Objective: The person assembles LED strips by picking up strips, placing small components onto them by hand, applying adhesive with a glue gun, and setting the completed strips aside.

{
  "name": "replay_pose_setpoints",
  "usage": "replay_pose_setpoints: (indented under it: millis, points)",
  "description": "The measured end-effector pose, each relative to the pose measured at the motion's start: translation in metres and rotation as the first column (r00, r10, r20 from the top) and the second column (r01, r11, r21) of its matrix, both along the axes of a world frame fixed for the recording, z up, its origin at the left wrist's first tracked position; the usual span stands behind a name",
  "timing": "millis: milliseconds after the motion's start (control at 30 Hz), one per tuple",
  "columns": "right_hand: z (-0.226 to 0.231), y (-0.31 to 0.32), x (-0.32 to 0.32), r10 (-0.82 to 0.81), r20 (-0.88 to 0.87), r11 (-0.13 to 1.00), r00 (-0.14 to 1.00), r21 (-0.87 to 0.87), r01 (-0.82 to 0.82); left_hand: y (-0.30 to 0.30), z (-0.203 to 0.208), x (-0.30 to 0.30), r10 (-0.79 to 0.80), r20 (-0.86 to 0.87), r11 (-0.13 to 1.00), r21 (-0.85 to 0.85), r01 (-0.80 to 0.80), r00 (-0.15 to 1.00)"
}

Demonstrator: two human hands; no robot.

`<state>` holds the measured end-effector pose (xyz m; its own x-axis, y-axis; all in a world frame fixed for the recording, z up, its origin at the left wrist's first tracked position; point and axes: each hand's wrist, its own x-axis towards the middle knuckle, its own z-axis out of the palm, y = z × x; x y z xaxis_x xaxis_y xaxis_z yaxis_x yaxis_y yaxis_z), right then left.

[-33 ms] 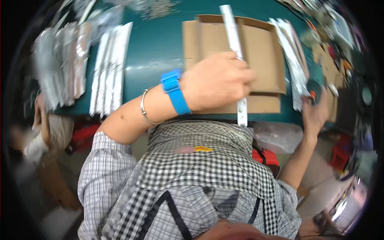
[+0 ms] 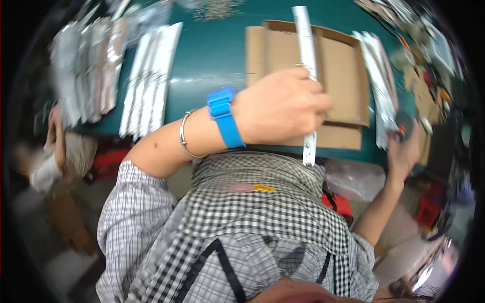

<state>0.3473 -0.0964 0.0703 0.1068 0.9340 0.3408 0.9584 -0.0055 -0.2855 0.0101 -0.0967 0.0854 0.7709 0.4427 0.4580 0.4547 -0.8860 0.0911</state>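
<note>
My left hand (image 2: 283, 108), with a blue wrist strap and a metal bangle on its arm, is closed around a narrow white strip (image 2: 305, 38) that looks like an LED light bar. Small yellowish spots show near the strip's lower end. It lies lengthwise over an open, shallow cardboard box (image 2: 346, 76). My fingertips are partly hidden behind the knuckles. Far to the right, my right hand (image 2: 402, 156) curls at a dark green, rounded thing (image 2: 405, 117) with an orange spot. That thing is blurred, and its kind is unclear.
White strips (image 2: 151, 76) lie side by side left of the box, with plastic-wrapped strips (image 2: 83, 70) farther left. More wrapped strips (image 2: 378, 86) lie between the box and my right hand. Small metal parts (image 2: 217, 7) are heaped at the back. Another person's hands (image 2: 55, 134) show at the left edge.
The whole view has shifted slightly, so the table things sit a little farther right and lower. My left hand keeps hold of the strip; my right hand stays at the rounded thing.
</note>
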Motion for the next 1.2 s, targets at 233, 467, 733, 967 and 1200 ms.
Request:
replay_pose_setpoints:
  millis: [233, 467, 733, 967, 1200]
  points:
    - [-0.01, 0.01, 0.019, 0.029, 0.047, 0.999, 0.998, -0.03, -0.028, -0.055, 0.047, -0.106, 0.224, -0.358, 0.97, -0.011, -0.245, 0.906]
    - [-0.023, 0.021, 0.029, 0.059, -0.032, 0.998, 0.998, -0.031, -0.06, -0.076, 0.022, -0.2, 0.387, -0.426, 0.89, -0.059, -0.452, 0.818]
    - [-0.02, 0.022, 0.013, 0.081, -0.125, 0.992, 0.989, -0.084, -0.092, -0.065, 0.005, -0.233, 0.347, -0.43, 0.913, -0.047, -0.404, 0.833]
    - [-0.025, 0.025, 0.041, 0.068, -0.216, 0.985, 0.974, -0.14, -0.099, -0.07, -0.001, -0.231, 0.322, -0.41, 0.902, -0.14, -0.408, 0.853]
    - [-0.022, 0.007, 0.05, 0.238, -0.577, 0.969, 0.781, 0.082, -0.234, -0.065, 0.002, -0.216, 0.414, -0.38, 0.884, -0.051, -0.465, 0.827]
